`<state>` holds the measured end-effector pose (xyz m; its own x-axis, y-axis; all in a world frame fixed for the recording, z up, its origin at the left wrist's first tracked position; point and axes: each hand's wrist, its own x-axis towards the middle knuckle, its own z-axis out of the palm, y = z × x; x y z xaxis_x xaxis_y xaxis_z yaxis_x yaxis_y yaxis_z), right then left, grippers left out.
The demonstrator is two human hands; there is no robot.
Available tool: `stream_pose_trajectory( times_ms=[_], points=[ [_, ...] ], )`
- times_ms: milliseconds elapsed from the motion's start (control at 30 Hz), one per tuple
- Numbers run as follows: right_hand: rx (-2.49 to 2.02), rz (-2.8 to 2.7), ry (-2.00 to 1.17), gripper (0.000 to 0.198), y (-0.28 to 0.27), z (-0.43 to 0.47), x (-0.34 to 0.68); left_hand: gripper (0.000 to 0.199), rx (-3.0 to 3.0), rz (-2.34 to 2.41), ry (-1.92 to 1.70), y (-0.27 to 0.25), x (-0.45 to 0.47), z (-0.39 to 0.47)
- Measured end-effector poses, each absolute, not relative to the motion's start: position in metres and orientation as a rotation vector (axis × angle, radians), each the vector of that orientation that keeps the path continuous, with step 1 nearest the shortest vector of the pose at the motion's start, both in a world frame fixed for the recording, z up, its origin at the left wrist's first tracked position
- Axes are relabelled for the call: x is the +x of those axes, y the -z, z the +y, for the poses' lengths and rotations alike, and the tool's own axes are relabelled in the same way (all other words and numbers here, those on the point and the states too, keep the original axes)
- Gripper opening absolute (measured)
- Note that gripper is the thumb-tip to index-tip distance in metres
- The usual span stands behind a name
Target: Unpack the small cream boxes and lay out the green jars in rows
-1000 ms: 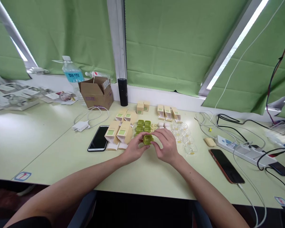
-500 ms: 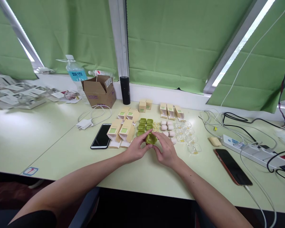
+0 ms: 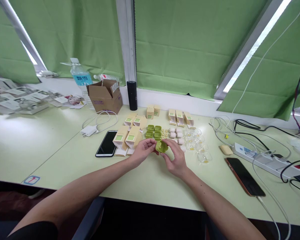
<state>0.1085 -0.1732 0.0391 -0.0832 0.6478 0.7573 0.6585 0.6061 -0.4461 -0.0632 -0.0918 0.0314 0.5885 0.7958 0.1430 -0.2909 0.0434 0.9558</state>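
A small olive-green square cup (image 3: 162, 147) is held between both hands, its opening tilted toward me. My left hand (image 3: 144, 151) pinches its left side, with the fingers curled. My right hand (image 3: 175, 158) grips it from the right, thumb below and fingers above. Just beyond stand several similar green cups (image 3: 149, 134) in rows. To their right lie tiny yellowish pieces (image 3: 164, 133), pale pink rounded pieces (image 3: 172, 135) and clear plastic cups (image 3: 204, 156). Cream cardboard boxes (image 3: 133, 137) with green labels are left of my hands.
A black phone (image 3: 106, 144) lies at left beside a white charger (image 3: 89, 130). Behind are a brown carton (image 3: 105, 98), a black flask (image 3: 132, 95) and a water bottle (image 3: 80, 78). At right lie another phone (image 3: 245, 176), a power strip (image 3: 258, 159) and loose cables.
The green cup has turned and shifted slightly right. My left fingers have moved from its top edge to its left side; my right hand still holds it.
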Motion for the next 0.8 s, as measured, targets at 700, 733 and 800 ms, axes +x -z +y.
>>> stream_pose_trajectory(
  times_ms=[700,733,800],
  points=[
    [-1.047,-1.728,-0.070,0.045,-0.0402,-0.1727,0.1067,0.047,1.263,0.519,-0.900,-0.0353,-0.0614,-0.0971],
    [-1.048,-1.726,-0.074,0.044,-0.0400,-0.1726,0.1067,0.046,1.260,0.519,-0.908,-0.0351,-0.0612,-0.0973],
    [-1.049,-1.726,-0.080,0.043,-0.0393,-0.1723,0.1065,0.047,1.249,0.515,-0.920,-0.0346,-0.0609,-0.0975]
  ],
)
